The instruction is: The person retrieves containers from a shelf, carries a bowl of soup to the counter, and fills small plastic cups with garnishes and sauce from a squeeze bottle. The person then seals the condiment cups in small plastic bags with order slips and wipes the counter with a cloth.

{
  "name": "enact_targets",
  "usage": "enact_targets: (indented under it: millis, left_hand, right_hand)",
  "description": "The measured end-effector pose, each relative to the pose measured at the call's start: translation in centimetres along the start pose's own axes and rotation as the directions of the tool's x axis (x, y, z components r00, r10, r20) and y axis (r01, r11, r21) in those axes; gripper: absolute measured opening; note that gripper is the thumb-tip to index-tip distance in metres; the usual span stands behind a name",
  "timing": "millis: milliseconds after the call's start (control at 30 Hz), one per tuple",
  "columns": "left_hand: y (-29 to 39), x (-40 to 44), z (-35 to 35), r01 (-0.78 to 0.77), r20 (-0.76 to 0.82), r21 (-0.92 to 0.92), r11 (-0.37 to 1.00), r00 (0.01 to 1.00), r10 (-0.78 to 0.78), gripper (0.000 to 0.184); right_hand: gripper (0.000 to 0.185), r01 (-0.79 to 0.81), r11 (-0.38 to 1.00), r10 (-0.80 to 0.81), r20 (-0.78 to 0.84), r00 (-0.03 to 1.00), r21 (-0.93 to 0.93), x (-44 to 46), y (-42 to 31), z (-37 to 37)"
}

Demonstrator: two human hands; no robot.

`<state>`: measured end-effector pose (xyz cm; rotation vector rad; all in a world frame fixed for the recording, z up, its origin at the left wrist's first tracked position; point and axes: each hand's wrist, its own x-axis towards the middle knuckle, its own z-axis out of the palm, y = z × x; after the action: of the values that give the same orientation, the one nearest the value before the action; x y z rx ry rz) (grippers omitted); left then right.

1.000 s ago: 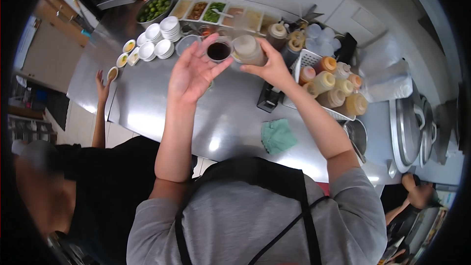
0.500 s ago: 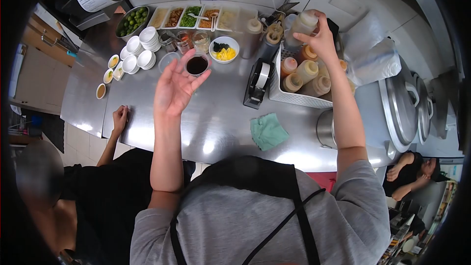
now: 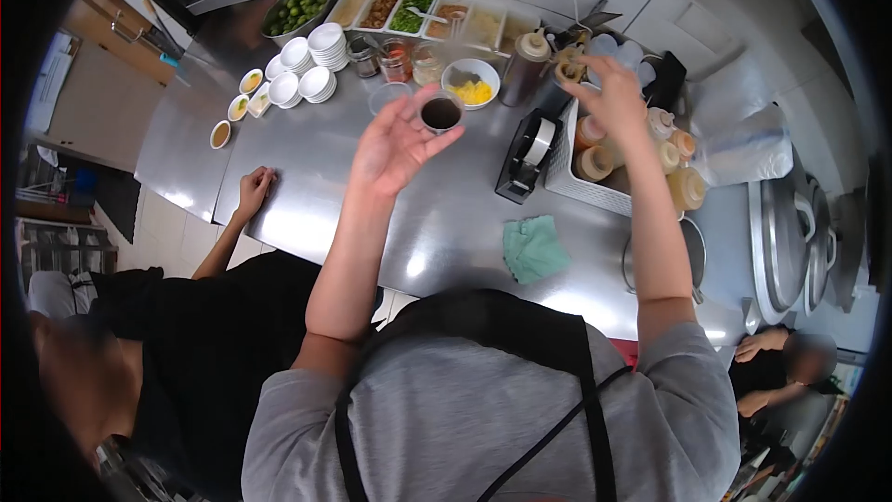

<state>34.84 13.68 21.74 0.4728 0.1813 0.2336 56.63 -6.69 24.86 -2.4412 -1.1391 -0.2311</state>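
Note:
My left hand [image 3: 400, 144] is closed around a small clear cup [image 3: 441, 113] of dark liquid, palm up above the steel counter. A round clear lid [image 3: 390, 99] lies just behind it. Over the white basket [image 3: 595, 188] of squeeze bottles, my right hand [image 3: 613, 98] has its thumb and fingers apart, and no bottle shows in its grip. Close to its fingertips stands a squeeze bottle with a pale brownish top [image 3: 569, 67]. Another squeeze bottle, dark-filled [image 3: 530, 54], stands to its left. My right hand and forearm hide part of the basket.
A tape dispenser [image 3: 528, 156] and a green cloth [image 3: 535, 249] lie on the steel counter [image 3: 437, 214]. Behind are a white bowl [image 3: 488, 74], stacked white dishes [image 3: 318, 84] and topping trays [image 3: 409, 19]. Another person's hand [image 3: 256, 191] rests at the left edge.
My right hand has let go of the clear squeeze bottle and come down over the basket. My left hand still holds the cup. The view has shifted, so the counter things appear farther right.

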Motion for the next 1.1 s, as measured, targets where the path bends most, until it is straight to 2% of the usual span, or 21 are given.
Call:
enact_targets:
  millis: [33,67,133,200,267,367,433,467,533,567,633,667,733,767,833,900,967,1000,1033,1067,1100]
  left_hand:
    - [-0.1,0.1,0.1,0.014,-0.014,-0.005,1.0,1.0,-0.015,0.047]
    - [-0.2,0.1,0.1,0.01,-0.018,-0.003,1.0,1.0,-0.01,0.047]
    - [-0.5,0.3,0.1,0.064,-0.001,-0.043,0.997,0.998,-0.064,0.046]
    - [-0.6,0.4,-0.1,0.072,0.043,-0.029,0.997,0.997,-0.071,0.045]
    - [-0.6,0.4,-0.6,0.079,0.086,-0.013,0.997,0.993,-0.078,0.045]
    - [-0.6,0.1,-1.4,0.096,0.102,-0.09,0.991,0.991,-0.086,0.045]
    - [-0.9,-0.6,-1.6,0.014,0.124,0.146,0.989,0.992,-0.032,0.044]
    - [-0.9,-0.5,-2.2,0.01,0.124,0.145,0.989,0.992,-0.028,0.044]
    - [-0.8,0.1,-4.1,0.057,-0.07,0.067,0.996,0.996,-0.052,0.042]
    - [-0.2,0.3,-4.6,0.051,-0.073,0.067,0.996,0.996,-0.046,0.042]
    - [1.0,1.0,-5.2,0.179,0.034,-0.002,0.984,0.983,-0.179,0.041]
    - [1.5,1.2,-4.8,0.169,0.037,0.002,0.986,0.985,-0.169,0.041]
    - [2.0,1.3,-3.6,0.127,-0.089,0.388,0.913,0.991,-0.101,0.035]
    - [2.1,1.6,-3.6,0.122,-0.089,0.389,0.913,0.992,-0.095,0.035]
    - [2.3,2.1,-3.7,0.152,-0.185,0.608,0.779,0.982,-0.046,0.034]
    - [2.4,2.3,-4.0,0.146,-0.202,0.618,0.773,0.979,-0.024,0.033]
    - [2.3,2.5,-4.5,0.143,-0.217,0.627,0.766,0.976,-0.005,0.033]
    - [2.2,2.6,-4.8,0.113,-0.222,0.651,0.75,0.974,0.046,0.032]
    - [2.1,2.7,-5.1,0.087,-0.228,0.675,0.733,0.969,0.094,0.031]
    - [1.9,2.7,-5.3,0.094,-0.236,0.671,0.735,0.967,0.092,0.031]
    - [1.9,2.8,-5.5,0.08,-0.243,0.698,0.712,0.961,0.13,0.031]
  right_hand:
    - [0.048,0.069,0.952,-0.057,-0.048,0.997,0.3,-0.3,-2.2,0.3]
    - [0.056,0.079,0.863,-0.088,-0.005,0.996,0.5,-0.9,-4.2,1.3]
    - [0.074,0.194,0.722,-0.241,-0.021,0.97,0.664,-2.4,-8.3,2.6]
    - [0.077,0.103,0.625,-0.226,0.054,0.973,0.773,-3.2,-11.4,3.5]
    - [0.075,0.116,0.623,-0.219,0.03,0.975,0.773,-3.4,-12.3,4.7]
    - [0.073,0.103,0.589,-0.179,0.005,0.984,0.802,-3.1,-12.2,5.7]
    - [0.073,0.119,0.595,-0.168,-0.022,0.986,0.795,-3.0,-12.1,6.1]
    - [0.072,0.137,0.602,-0.156,-0.052,0.986,0.786,-2.9,-12.0,6.2]
    - [0.072,0.144,0.622,-0.161,-0.054,0.985,0.77,-2.8,-11.9,6.2]
    - [0.072,0.148,0.642,-0.162,-0.056,0.985,0.752,-2.8,-11.9,6.3]
    - [0.073,0.137,0.634,-0.169,-0.036,0.985,0.761,-2.8,-12.0,6.6]
    - [0.073,0.126,0.629,-0.171,-0.021,0.985,0.767,-2.5,-12.0,6.8]
    - [0.073,0.156,0.639,-0.199,-0.034,0.979,0.753,-2.2,-11.7,7.5]
    - [0.074,0.182,0.652,-0.22,-0.046,0.974,0.736,-2.0,-11.5,7.9]
    - [0.075,0.202,0.663,-0.242,-0.048,0.969,0.721,-1.7,-11.5,8.5]
    - [0.076,0.219,0.671,-0.263,-0.049,0.964,0.709,-1.4,-11.4,9.6]
    - [0.058,0.153,0.587,-0.183,-0.054,0.982,0.795,-1.1,-11.4,11.1]
    - [0.058,0.152,0.587,-0.185,-0.051,0.981,0.796,-0.5,-11.5,11.6]
    - [0.048,-0.17,0.492,-0.076,0.237,0.969,0.854,0.2,-11.5,12.1]
    - [0.041,-0.482,0.358,-0.005,0.518,0.855,0.8,0.4,-11.7,12.6]
    - [0.034,-0.457,0.34,0.027,0.478,0.878,0.821,0.4,-12.5,12.8]
